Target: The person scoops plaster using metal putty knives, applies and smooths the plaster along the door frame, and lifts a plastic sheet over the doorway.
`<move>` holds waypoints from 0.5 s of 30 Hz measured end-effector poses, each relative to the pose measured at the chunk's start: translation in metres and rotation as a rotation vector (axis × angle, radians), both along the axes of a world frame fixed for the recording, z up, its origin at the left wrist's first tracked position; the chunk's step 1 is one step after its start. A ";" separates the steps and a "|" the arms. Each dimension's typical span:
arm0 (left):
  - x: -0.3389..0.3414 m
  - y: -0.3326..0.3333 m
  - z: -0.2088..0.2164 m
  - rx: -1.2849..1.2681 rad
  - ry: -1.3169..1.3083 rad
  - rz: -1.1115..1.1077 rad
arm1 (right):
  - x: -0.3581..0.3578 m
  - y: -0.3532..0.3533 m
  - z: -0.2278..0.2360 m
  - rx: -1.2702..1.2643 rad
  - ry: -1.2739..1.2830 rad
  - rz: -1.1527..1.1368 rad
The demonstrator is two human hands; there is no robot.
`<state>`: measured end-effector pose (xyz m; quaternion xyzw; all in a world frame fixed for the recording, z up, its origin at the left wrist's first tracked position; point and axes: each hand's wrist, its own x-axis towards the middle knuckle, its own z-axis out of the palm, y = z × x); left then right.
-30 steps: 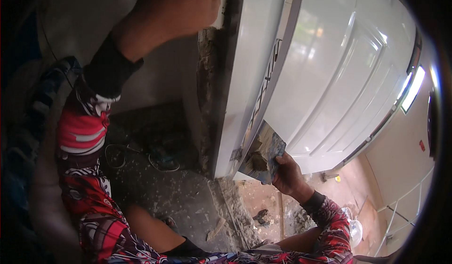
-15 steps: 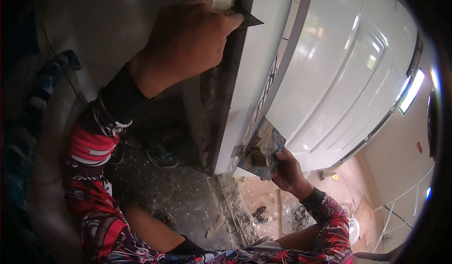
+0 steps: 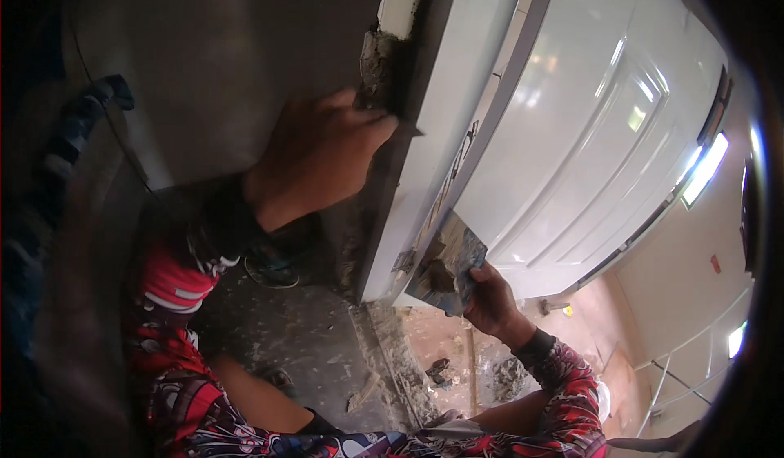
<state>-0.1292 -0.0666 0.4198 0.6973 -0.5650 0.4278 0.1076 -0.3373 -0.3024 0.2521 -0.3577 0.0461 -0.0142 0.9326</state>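
My left hand (image 3: 318, 156), a bit blurred, is closed on a thin dark scraper blade (image 3: 407, 131); its pointed corner sticks out past my fingers across the edge of the white door frame (image 3: 425, 140). Above that hand, rough grey mortar (image 3: 377, 64) fills part of the gap beside the frame. Lower down, my right hand (image 3: 494, 301) grips a flat, mortar-smeared plate (image 3: 467, 250) by its right side, thumb on top. A lump of brownish-grey mortar (image 3: 438, 278) lies on the plate, close to the frame's foot.
A glossy white panelled door (image 3: 572, 148) stands right of the frame. Broken mortar (image 3: 510, 376) and debris (image 3: 439, 370) litter the floor by the rough threshold (image 3: 388, 360). A dark sandal (image 3: 272, 272) is on the speckled floor at left. Thin metal rods (image 3: 682, 380) stand far right.
My left hand has slid down along the frame's edge with the scraper blade, uncovering mortar above it. My right hand and the plate stay close to the same place by the frame.
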 end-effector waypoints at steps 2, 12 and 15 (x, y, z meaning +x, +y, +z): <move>0.006 0.009 -0.016 -0.056 0.115 -0.079 | -0.003 -0.004 -0.005 0.084 0.014 0.036; 0.027 0.108 -0.191 -0.182 1.260 -0.678 | 0.040 0.070 -0.075 0.353 0.358 0.365; 0.036 0.108 -0.193 0.125 0.611 -0.575 | 0.076 0.102 -0.088 0.224 0.431 0.178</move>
